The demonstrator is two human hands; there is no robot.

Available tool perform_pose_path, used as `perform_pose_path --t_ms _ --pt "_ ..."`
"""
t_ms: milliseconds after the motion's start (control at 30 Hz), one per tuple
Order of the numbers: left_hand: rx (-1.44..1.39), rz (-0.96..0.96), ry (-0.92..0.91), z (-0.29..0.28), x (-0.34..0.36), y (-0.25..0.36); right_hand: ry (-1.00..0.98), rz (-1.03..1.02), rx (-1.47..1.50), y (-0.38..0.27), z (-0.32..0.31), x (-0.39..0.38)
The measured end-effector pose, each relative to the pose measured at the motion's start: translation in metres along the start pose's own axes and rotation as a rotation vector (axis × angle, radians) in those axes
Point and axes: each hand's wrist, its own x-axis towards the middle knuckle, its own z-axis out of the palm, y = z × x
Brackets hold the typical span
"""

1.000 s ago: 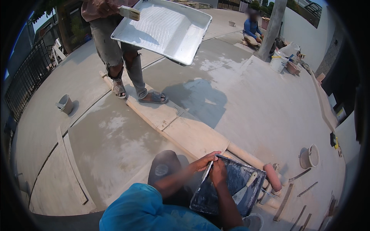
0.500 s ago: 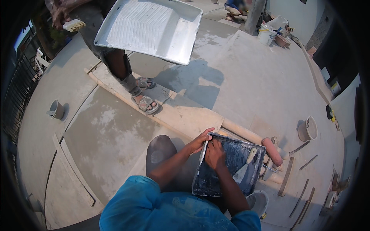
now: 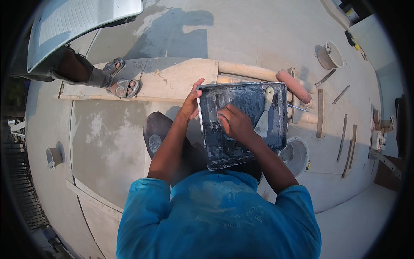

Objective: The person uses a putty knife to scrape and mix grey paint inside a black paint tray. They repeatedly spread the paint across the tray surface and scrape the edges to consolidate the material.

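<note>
My left hand grips the left rim of a dark, paint-crusted tray over my lap. My right hand is closed inside the tray's left half, on something small that I cannot make out. A putty knife with a pale handle lies along the tray's right half, beside that hand. Just past the tray's upper right is a pink paint roller. A grey bucket sits below the tray's right corner, partly behind it.
A co-worker's legs and sandals are on wooden boards, under a white paint tray. A bucket stands at upper right, a small one at left. Wood strips lie at right.
The view has tipped down toward my lap. My right hand has moved from near the tray's top edge further into it. The co-worker with the white tray has shifted toward the upper left.
</note>
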Motion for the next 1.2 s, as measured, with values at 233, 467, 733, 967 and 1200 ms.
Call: perform_pose_path --t_ms 233,467,733,967,1200 --pt "-0.049 -0.011 0.005 -0.015 -0.009 -0.003 0.427 0.440 -0.525 0.041 -0.056 -0.046" --pt "-0.058 -0.033 0.080 -0.004 -0.003 -0.004 0.200 0.877 -0.125 0.090 -0.045 -0.095" --pt "-0.181 -0.080 0.160 -0.017 -0.009 -0.020 0.108 0.685 0.055 0.105 -0.040 -0.081" --pt "-0.154 -0.029 0.325 0.018 -0.024 -0.038 -0.169 0.877 0.592 0.125 -0.059 -0.051" --pt "-0.260 -0.093 0.310 0.053 -0.051 -0.078 0.475 0.802 0.743 0.067 -0.013 -0.032"
